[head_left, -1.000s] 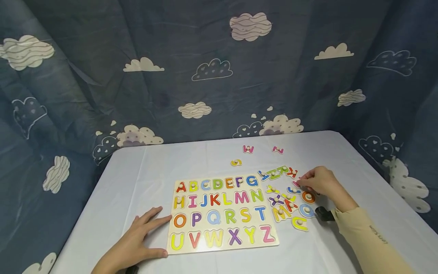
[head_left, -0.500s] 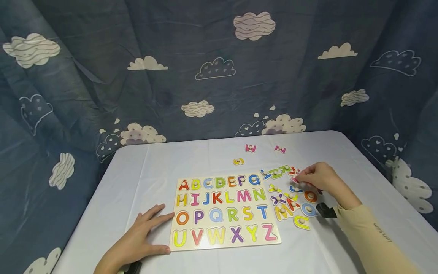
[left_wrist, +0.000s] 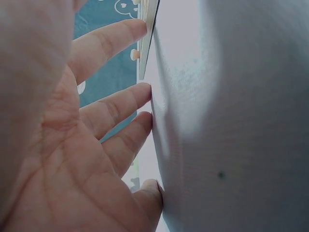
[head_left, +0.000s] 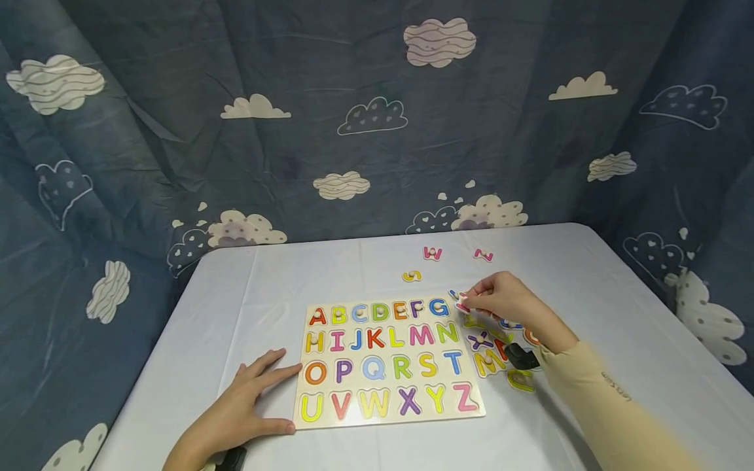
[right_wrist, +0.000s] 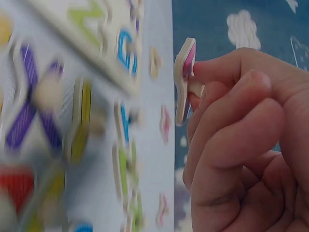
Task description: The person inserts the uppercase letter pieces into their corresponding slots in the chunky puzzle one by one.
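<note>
Flat rectangular cream alphabet board (head_left: 391, 384): looks like smooth wood, coloured letters, glossy glare low down. Small pink-faced letter piece (right_wrist: 181, 89): pale wood edge, smooth painted face, plain wooden peg (right_wrist: 196, 87). White tablecloth (head_left: 253, 301): matt cloth, faint creases. Dark blue cloud-print curtain (head_left: 283, 157): matt wrinkled fabric. Beige sleeve (head_left: 609, 405): matt cloth. Black wrist block (head_left: 521, 356): plastic-looking

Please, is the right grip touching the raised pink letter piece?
Touching. The right wrist view shows it: the right grip pinches the raised pink letter piece by its knob.
</note>
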A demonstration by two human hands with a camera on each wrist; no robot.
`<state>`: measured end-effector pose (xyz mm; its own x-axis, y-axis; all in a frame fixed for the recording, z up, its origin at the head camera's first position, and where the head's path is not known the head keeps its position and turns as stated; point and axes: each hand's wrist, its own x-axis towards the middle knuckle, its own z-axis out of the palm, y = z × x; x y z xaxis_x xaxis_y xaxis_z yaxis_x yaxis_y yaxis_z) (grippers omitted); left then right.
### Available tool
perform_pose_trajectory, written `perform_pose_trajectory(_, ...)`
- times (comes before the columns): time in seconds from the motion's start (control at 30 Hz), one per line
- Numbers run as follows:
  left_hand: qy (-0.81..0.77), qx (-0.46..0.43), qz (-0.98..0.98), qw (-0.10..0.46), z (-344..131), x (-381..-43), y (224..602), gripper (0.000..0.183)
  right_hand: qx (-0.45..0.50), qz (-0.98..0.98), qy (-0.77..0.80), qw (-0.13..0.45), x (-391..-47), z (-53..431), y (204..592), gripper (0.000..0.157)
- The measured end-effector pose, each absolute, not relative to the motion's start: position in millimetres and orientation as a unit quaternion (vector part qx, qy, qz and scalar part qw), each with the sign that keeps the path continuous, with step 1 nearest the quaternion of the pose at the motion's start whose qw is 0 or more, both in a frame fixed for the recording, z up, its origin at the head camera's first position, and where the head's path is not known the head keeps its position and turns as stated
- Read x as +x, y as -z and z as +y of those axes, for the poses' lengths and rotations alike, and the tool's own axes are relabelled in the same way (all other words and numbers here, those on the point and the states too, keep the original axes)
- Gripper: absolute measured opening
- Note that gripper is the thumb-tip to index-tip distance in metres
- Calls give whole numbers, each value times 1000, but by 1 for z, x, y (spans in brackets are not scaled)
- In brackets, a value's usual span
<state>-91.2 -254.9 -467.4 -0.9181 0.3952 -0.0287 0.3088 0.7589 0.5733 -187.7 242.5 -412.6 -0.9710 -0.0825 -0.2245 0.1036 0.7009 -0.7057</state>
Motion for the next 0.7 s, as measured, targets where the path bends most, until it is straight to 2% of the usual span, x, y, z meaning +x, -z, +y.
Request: perform_pose_trajectory(0.7,-295,197,931,82,-256,-92,465,94,-107,871,446,175,-197,117,428,17)
